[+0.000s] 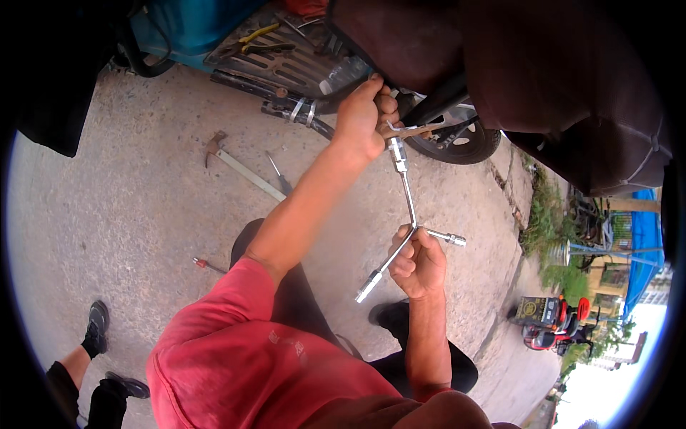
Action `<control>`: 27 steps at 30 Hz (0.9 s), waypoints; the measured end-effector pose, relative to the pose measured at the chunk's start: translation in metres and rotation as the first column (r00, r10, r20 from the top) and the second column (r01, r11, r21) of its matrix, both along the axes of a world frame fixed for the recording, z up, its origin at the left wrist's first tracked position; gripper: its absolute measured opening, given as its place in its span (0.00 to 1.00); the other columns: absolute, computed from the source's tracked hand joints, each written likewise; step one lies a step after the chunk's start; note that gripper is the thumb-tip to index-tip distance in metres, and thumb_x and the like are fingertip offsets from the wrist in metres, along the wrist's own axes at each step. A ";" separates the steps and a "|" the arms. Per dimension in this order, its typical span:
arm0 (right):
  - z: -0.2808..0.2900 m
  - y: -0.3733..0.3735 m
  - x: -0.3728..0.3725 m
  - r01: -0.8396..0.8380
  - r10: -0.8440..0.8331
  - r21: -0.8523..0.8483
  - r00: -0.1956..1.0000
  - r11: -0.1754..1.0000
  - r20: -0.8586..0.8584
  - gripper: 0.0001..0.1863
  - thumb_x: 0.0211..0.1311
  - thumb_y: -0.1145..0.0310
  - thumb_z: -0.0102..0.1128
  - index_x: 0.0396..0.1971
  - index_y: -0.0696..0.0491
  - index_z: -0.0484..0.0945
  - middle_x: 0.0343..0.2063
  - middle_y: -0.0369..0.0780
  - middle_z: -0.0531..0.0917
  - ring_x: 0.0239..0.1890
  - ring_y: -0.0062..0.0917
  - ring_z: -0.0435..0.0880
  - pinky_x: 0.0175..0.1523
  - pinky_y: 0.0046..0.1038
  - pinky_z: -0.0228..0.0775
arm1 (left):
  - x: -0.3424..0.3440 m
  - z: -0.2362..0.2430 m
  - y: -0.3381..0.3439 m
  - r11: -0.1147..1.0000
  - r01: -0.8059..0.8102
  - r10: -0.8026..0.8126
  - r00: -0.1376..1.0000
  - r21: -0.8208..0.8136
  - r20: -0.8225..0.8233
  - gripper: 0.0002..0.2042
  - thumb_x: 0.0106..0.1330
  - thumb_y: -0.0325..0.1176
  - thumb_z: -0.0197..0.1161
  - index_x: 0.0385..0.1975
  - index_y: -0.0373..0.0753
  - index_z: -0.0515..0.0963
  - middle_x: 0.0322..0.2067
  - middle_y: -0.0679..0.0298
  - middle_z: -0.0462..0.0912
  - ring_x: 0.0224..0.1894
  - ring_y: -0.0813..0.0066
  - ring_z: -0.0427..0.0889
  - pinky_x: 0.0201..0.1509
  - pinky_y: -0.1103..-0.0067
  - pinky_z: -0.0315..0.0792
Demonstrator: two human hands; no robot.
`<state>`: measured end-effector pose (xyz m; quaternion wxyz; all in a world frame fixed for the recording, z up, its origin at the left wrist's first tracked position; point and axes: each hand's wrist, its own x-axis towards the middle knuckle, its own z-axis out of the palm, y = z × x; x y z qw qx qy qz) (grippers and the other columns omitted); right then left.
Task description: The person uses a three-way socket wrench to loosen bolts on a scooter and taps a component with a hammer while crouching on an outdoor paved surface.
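My left hand (366, 114) is closed around a metal fitting (414, 131) under the vehicle's dark brown cover (543, 71); its grip is partly hidden. A three-armed chrome socket wrench (408, 196) reaches up to that fitting, its upper socket just below my left hand. My right hand (421, 261) grips the wrench at its centre junction, fingers curled round it. A black wheel (457, 150) shows behind the fitting. Black tubes with silver clamps (304, 109) run left of my left hand.
On the concrete lie a hammer (250, 171), screwdriver (279, 175) and red-tipped tool (202, 263). Pliers (257, 37) and other tools rest on the footboard (236, 53), beside teal bodywork (161, 32). Another person's feet (96, 329) are at lower left. A red scooter (557, 329) stands right.
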<state>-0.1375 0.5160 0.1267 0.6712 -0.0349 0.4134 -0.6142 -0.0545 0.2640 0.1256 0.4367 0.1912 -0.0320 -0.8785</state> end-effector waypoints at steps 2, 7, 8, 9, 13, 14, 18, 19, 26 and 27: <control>-0.007 0.004 0.014 0.126 -0.124 -0.024 0.989 0.992 0.075 0.20 0.77 0.55 0.49 0.45 0.59 0.78 0.19 0.30 0.69 0.17 0.16 0.65 0.24 0.19 0.60 | 0.000 0.001 0.001 1.000 -0.001 0.001 1.000 0.013 0.008 0.12 0.75 0.41 0.52 0.28 0.46 0.67 0.15 0.72 0.59 0.17 0.77 0.57 0.26 0.74 0.59; -0.006 0.005 0.038 0.162 -0.160 -0.116 0.987 0.980 0.034 0.21 0.79 0.54 0.43 0.38 0.55 0.76 0.19 0.27 0.68 0.17 0.13 0.64 0.24 0.21 0.59 | -0.001 0.001 0.002 1.000 -0.025 0.026 0.999 -0.010 0.025 0.11 0.74 0.40 0.52 0.28 0.46 0.66 0.15 0.72 0.59 0.18 0.77 0.58 0.26 0.73 0.59; 0.000 0.004 0.039 0.185 -0.146 -0.143 0.959 0.972 0.244 0.21 0.80 0.54 0.42 0.38 0.55 0.76 0.19 0.28 0.67 0.17 0.14 0.64 0.23 0.22 0.59 | -0.002 -0.001 0.002 1.000 -0.024 0.024 1.000 -0.015 0.013 0.11 0.74 0.40 0.52 0.28 0.46 0.67 0.15 0.72 0.59 0.18 0.77 0.58 0.26 0.73 0.59; 0.005 0.003 0.039 0.213 -0.121 -0.165 0.889 0.963 0.442 0.21 0.80 0.54 0.41 0.38 0.55 0.76 0.19 0.28 0.67 0.17 0.14 0.64 0.23 0.22 0.59 | -0.002 -0.003 0.002 0.999 -0.031 0.031 1.000 -0.017 0.005 0.11 0.73 0.40 0.54 0.28 0.44 0.68 0.16 0.71 0.61 0.18 0.77 0.59 0.25 0.74 0.58; 0.017 0.003 0.042 0.233 -0.159 -0.071 0.826 0.970 0.541 0.20 0.80 0.56 0.39 0.41 0.55 0.76 0.19 0.28 0.67 0.18 0.17 0.63 0.24 0.23 0.58 | 0.000 -0.004 0.000 0.999 -0.041 0.041 0.999 -0.005 -0.027 0.11 0.71 0.40 0.57 0.29 0.41 0.70 0.16 0.69 0.64 0.19 0.76 0.61 0.24 0.78 0.56; 0.018 0.004 0.042 0.245 -0.180 -0.062 0.840 0.968 0.512 0.20 0.80 0.56 0.39 0.43 0.56 0.77 0.19 0.29 0.66 0.18 0.17 0.63 0.23 0.23 0.58 | -0.001 -0.004 0.001 0.999 -0.042 0.042 0.999 0.005 -0.029 0.11 0.71 0.40 0.57 0.29 0.41 0.70 0.16 0.70 0.64 0.19 0.77 0.61 0.24 0.78 0.56; 0.037 -0.001 0.053 0.201 -0.147 0.095 0.904 0.975 -0.402 0.18 0.77 0.59 0.45 0.45 0.58 0.78 0.19 0.30 0.70 0.18 0.18 0.66 0.24 0.22 0.58 | -0.001 -0.001 0.002 0.999 -0.041 0.041 0.999 -0.017 -0.005 0.11 0.72 0.40 0.55 0.29 0.43 0.69 0.16 0.71 0.62 0.19 0.77 0.60 0.25 0.76 0.57; 0.042 -0.001 0.052 0.115 -0.018 0.122 0.793 0.986 -0.609 0.17 0.76 0.60 0.48 0.44 0.58 0.78 0.19 0.31 0.71 0.18 0.19 0.67 0.25 0.23 0.60 | -0.002 0.000 0.002 0.999 -0.035 0.035 0.999 -0.024 0.014 0.11 0.72 0.40 0.54 0.28 0.44 0.68 0.16 0.71 0.61 0.19 0.77 0.59 0.26 0.75 0.58; 0.056 -0.006 0.018 -0.067 0.177 0.252 -0.544 0.965 -0.820 0.09 0.57 0.67 0.71 0.30 0.56 0.81 0.33 0.46 0.82 0.30 0.40 0.80 0.33 0.36 0.72 | -0.001 0.001 0.004 0.999 -0.047 0.046 0.999 -0.014 -0.024 0.10 0.71 0.38 0.56 0.28 0.42 0.70 0.16 0.70 0.62 0.18 0.78 0.60 0.23 0.79 0.55; 0.056 -0.006 0.015 -0.116 0.090 0.207 -0.629 0.971 -0.772 0.10 0.55 0.67 0.72 0.30 0.56 0.81 0.35 0.45 0.83 0.31 0.41 0.81 0.33 0.37 0.72 | -0.001 0.002 0.004 0.999 -0.045 0.044 0.999 -0.020 -0.025 0.10 0.71 0.38 0.56 0.28 0.42 0.70 0.16 0.70 0.62 0.18 0.78 0.60 0.23 0.79 0.55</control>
